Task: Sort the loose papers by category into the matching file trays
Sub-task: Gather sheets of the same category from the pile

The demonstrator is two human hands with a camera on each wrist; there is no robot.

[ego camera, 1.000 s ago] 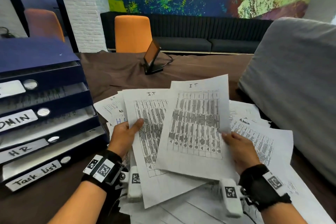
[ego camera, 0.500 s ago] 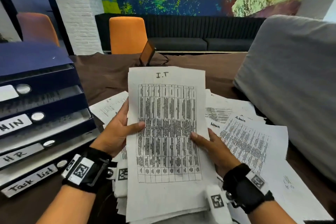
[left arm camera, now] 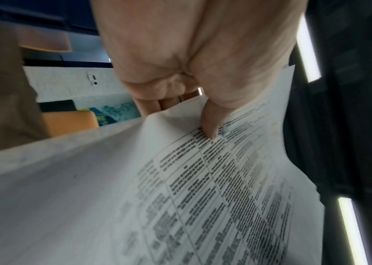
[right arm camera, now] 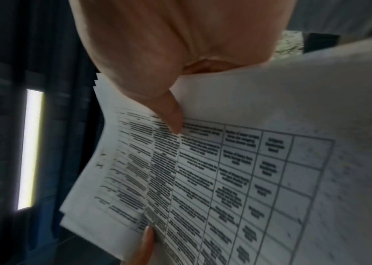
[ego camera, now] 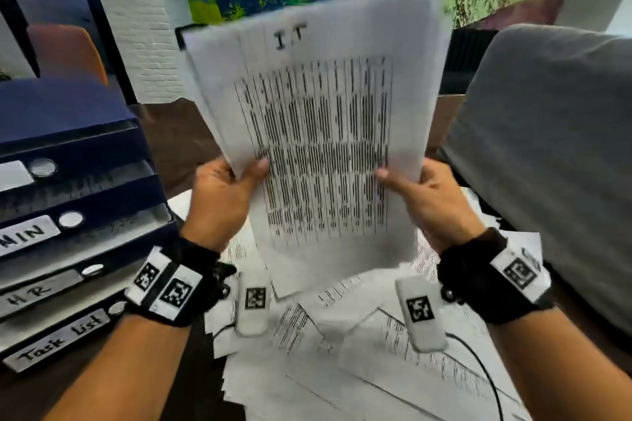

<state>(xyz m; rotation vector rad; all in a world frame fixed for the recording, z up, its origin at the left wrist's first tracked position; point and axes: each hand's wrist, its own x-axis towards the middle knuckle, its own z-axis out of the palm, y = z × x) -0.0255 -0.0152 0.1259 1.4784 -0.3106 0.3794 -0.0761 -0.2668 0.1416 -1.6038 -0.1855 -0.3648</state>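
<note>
A stack of printed sheets headed "IT" (ego camera: 318,133) stands upright in front of me, above the table. My left hand (ego camera: 225,195) pinches its left edge, thumb on the front, and my right hand (ego camera: 427,191) pinches its right edge the same way. In the left wrist view the left thumb presses on the IT sheets (left arm camera: 180,188); the right wrist view shows the right thumb on the IT sheets (right arm camera: 237,170). Loose papers (ego camera: 342,362) lie spread on the table below. A dark blue stack of file trays (ego camera: 75,202) stands at the left, labelled "HR" and "Task list".
A grey chair back (ego camera: 547,154) stands close on the right. An orange chair (ego camera: 68,51) stands behind the trays. Brown table surface (ego camera: 171,137) shows between the trays and the papers. A black cable (ego camera: 485,372) runs over the loose papers.
Two fanned IT sheets were squared into one stack. Both hands then lifted the stack upright and higher, off the pile of papers.
</note>
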